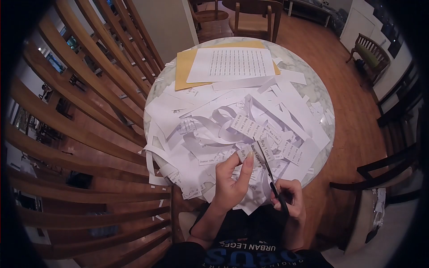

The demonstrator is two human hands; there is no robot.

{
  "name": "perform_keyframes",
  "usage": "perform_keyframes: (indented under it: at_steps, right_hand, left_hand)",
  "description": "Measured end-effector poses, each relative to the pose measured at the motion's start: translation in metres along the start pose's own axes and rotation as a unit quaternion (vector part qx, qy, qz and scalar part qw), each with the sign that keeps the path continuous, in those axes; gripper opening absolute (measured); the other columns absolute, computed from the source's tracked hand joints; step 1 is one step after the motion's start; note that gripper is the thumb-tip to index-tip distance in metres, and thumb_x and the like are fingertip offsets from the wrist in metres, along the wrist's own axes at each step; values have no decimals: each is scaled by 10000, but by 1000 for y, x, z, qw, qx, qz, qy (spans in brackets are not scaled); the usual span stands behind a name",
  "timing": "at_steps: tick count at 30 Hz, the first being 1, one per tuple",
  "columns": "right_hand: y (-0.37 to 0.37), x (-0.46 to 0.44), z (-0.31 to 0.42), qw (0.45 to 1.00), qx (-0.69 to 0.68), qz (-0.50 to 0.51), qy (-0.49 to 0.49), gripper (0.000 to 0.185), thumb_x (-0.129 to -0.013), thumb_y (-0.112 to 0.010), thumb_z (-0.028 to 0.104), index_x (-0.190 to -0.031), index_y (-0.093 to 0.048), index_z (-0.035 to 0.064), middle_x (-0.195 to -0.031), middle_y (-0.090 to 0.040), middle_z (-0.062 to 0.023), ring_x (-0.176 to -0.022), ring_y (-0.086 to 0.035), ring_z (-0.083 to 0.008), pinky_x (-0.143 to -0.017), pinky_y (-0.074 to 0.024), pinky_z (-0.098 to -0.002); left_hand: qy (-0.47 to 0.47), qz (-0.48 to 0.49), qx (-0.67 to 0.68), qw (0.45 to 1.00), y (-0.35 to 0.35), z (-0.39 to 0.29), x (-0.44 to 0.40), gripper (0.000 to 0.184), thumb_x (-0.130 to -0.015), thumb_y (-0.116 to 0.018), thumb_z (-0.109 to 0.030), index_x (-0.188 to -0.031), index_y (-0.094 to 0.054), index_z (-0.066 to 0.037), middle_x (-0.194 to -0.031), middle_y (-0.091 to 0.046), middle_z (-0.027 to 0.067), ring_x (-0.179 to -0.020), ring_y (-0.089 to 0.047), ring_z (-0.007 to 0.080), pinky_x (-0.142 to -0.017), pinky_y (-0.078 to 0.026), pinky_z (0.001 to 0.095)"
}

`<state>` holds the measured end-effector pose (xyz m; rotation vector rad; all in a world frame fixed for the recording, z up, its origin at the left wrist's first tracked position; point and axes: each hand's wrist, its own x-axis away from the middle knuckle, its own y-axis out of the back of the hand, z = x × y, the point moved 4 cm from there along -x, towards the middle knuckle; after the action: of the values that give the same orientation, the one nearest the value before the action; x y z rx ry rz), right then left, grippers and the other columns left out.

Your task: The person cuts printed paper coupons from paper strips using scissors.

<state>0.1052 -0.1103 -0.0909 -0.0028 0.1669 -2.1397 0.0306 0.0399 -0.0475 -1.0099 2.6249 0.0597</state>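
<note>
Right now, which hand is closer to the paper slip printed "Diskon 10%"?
The left. The left hand, pinching a "Buy 1 Get 1" strip, is just right of the "Diskon 10%" slip; the right hand, holding scissors, is farther right.

At the bottom centre of the frame, a black shirt (230, 236) is showing white capitals (248, 246) reading "URBAN" above larger blue letters (225, 257).
</note>
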Motion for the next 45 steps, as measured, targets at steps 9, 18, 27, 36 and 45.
perform_keyframes:
  at_steps: [9, 18, 27, 36, 45]
  right_hand:
    - [-1, -1, 1, 1000, -11, -1, -6, 348, -582, -754, 227, -596, -473, 23, -512, -432, 38, -460, -330, -20, -415, -209, -200]
    - [-2, 0, 0, 1000, -14, 2, -14, 333, -593, -740, 214, -599, -470, 19, -516, -424, 41, -464, -323, -22, -416, -203, -207]
    - [1, 0, 2, 999, 50, -13, -14, 338, -591, -744, 184, -574, -444, 28, -498, -365, 51, -474, -296, -18, -419, -192, -211]
    - [-2, 0, 4, 997, 68, -29, -25, 292, -616, -745, 114, -575, -473, 19, -478, -338, 60, -466, -267, -18, -413, -177, -218]
    - [0, 0, 5, 997, 59, -34, -31, 277, -631, -735, 90, -569, -476, 16, -472, -341, 60, -465, -268, -18, -415, -181, -220]
  left_hand:
    - [-7, -5, 4, 1000, 0, 2, 0, 141, -860, -502, -60, -899, -573, 56, -658, -581, 64, -612, -501, 58, -566, -400, 228]
    - [2, -11, 6, 1000, 0, 2, 0, 140, -860, -503, -64, -878, -567, 59, -658, -576, 68, -627, -507, 66, -578, -402, 229]
    - [0, -13, -1, 1000, 1, 4, 0, 138, -862, -500, -65, -851, -566, 55, -632, -557, 56, -597, -475, 58, -556, -389, 231]
    - [-9, -22, 14, 1000, 1, 3, -2, 151, -871, -495, -75, -851, -571, 54, -617, -537, 28, -591, -437, 36, -558, -380, 214]
    - [-13, -21, 25, 999, 2, 1, -2, 159, -881, -482, -76, -819, -551, 54, -591, -488, -1, -574, -399, 32, -538, -352, 207]
